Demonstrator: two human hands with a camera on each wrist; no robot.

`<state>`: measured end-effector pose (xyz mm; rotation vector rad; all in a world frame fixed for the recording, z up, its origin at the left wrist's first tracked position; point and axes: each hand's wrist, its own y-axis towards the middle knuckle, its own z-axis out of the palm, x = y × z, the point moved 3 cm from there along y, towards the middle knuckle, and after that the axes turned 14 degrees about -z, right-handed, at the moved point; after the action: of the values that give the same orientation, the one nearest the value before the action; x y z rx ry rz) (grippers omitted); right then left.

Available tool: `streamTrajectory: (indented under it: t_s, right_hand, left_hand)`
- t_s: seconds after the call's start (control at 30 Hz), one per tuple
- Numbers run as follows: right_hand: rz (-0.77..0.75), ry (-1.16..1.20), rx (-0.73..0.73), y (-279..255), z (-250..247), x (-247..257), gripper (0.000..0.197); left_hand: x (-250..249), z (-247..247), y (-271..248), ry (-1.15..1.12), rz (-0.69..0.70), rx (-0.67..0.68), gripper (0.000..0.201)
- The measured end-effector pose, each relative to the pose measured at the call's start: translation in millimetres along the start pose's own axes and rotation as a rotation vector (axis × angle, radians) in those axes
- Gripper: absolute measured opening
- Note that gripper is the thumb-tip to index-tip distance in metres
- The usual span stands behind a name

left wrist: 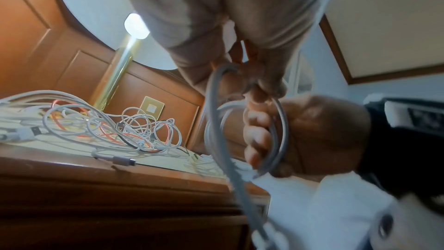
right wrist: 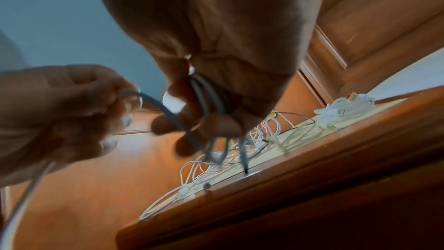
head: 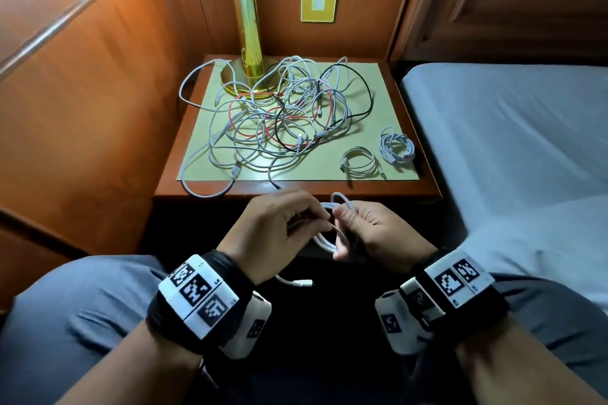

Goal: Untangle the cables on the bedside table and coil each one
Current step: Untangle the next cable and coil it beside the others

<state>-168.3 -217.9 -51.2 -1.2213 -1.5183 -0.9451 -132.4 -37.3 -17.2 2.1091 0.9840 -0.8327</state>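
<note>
On the worktop [head: 296,189] a gold lamp [head: 246,39] stands at the back left, its base under the tangled cables [head: 273,115]: many white strands, one red, one black, too knotted for an exact count. Two coiled white cables lie at the front right, the first coil [head: 359,163] just left of the second coil [head: 396,146]. In front of the worktop edge, the left hand [head: 279,227] has its grip pinched on the white cable [head: 332,242], while the right hand [head: 375,230] curls its grip round that cable's loops. Its plug end [head: 301,283] dangles below. One bed [head: 513,128] lies right.
</note>
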Motion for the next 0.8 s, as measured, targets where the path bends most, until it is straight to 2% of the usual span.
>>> streamTrajectory:
  t_s: [0.1,0.17,0.27,0.33,0.4,0.5,0.67,0.8]
  right_hand:
    - [0.043,0.277,0.03,-0.2,9.6,4.5,0.041]
    - [0.088,0.426,0.003,-0.5,12.8,9.5,0.038]
    - [0.13,0.537,-0.014,-2.8,11.1,11.6,0.045]
    - [0.141,0.557,-0.005,-4.6,9.4,12.1,0.045]
    - [0.129,0.564,0.014,-6.1,8.4,14.7,0.04]
    - [0.1,0.582,0.043,-6.6,9.4,19.1,0.036]
    - [0.139,0.642,-0.029,-3.8,12.1,16.6,0.038]
    - [0.163,0.676,-0.14,-2.6,5.3,15.6,0.032]
  left_hand:
    - [9.7,-5.3,0.0,0.01,-0.09,-0.071,0.026]
    - [18.1,-5.1,1.1,-0.012,-0.181,-0.067,0.037]
    - [31.7,-0.9,2.1,-0.043,-0.404,0.051,0.058]
    - [33.6,4.7,0.8,-0.163,-0.508,0.175,0.065]
    - [29.6,8.5,0.4,-0.32,-0.56,0.266,0.055]
    - [22.3,8.8,1.3,-0.305,-0.523,0.332,0.027]
    - [23.5,9.6,2.8,-0.348,-0.51,0.281,0.024]
    - [22.5,6.9,5.1,-0.426,-0.516,0.231,0.013]
